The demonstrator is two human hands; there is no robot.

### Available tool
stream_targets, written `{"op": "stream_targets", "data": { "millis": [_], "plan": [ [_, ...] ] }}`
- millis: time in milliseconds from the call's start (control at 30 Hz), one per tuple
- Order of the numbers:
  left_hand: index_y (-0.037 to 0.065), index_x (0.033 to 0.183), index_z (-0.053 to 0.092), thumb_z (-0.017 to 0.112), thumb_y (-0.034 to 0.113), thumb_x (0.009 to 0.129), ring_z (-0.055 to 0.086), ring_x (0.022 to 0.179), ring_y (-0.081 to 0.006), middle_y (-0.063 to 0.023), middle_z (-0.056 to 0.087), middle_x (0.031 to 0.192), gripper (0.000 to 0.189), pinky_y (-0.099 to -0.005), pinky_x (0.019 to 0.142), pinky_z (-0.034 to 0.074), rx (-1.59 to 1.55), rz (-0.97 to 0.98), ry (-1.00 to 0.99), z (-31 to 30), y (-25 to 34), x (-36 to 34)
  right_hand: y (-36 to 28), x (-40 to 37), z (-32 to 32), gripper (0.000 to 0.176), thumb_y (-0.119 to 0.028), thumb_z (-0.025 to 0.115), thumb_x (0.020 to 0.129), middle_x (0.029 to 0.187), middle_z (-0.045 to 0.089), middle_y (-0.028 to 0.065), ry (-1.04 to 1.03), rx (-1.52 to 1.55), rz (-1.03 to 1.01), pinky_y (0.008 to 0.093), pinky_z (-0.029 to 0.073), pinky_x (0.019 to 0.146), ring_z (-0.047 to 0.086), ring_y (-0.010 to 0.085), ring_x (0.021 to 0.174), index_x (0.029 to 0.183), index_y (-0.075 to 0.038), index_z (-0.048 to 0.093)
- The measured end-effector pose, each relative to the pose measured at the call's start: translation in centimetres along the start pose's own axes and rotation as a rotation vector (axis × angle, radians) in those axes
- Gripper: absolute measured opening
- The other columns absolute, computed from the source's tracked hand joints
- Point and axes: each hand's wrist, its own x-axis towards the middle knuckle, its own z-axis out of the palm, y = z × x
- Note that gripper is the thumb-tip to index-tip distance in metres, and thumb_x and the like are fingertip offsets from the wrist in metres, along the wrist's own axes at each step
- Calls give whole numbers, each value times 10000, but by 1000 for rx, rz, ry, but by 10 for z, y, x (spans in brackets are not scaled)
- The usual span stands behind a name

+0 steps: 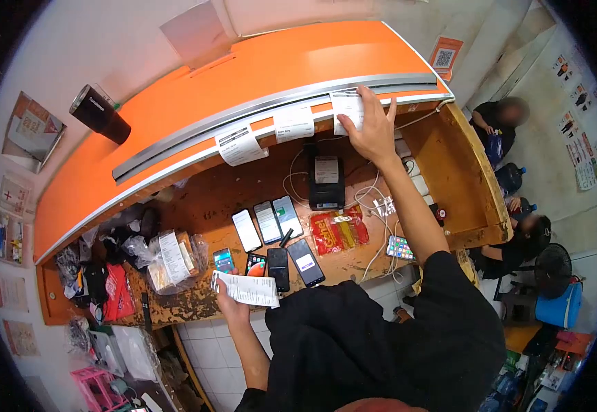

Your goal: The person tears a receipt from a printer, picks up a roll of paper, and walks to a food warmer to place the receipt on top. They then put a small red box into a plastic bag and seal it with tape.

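My left hand (230, 302) is closed on a printed paper slip (250, 290) above the front edge of the wooden desk. Raised over the desk, my right hand (372, 130) pinches another white slip (348, 110) at the metal rail (271, 108) of the orange shelf. Two more slips hang from that rail: a middle one (294, 124) and a left one (240, 144). Several phones lie near my left hand, among them a white-screened one (247, 230) and a black one (306, 263). Below my right hand stands a small black printer (326, 184).
A black tumbler (100, 115) stands on the orange shelf top. A red and yellow packet (339, 231), white cables and a phone (400, 248) lie on the desk. Plastic-wrapped papers (175, 261) are at left. Two people (501, 127) (518, 240) sit at right, near a fan (552, 270).
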Motion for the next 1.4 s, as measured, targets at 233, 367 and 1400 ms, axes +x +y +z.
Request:
{"op": "stream_targets", "data": {
  "millis": [233,367,1400],
  "plan": [
    [-2,1283,509,472,450,1030,603,1117,-270,-162,616,1238,519,-433,990,483,20,19,-26,-13,0,1,-1,3,-16,594,-393,597,946,1382,449,210,87,75,-11,571,207,1139,450,401,1262,1363,11,473],
    [8,1297,509,455,445,1037,608,1112,-273,-153,620,1245,512,-436,990,485,-17,4,15,-20,3,1,14,-46,5,357,-184,524,977,1289,489,194,539,436,320,421,366,1045,501,320,1161,1260,34,511],
    [-31,1278,509,402,414,1061,596,1151,-286,-173,622,1234,507,-439,1016,468,59,74,2,-15,13,-16,64,-143,130,219,-113,765,815,809,677,110,-275,661,637,318,484,687,628,184,748,902,53,651]
  ]
}}
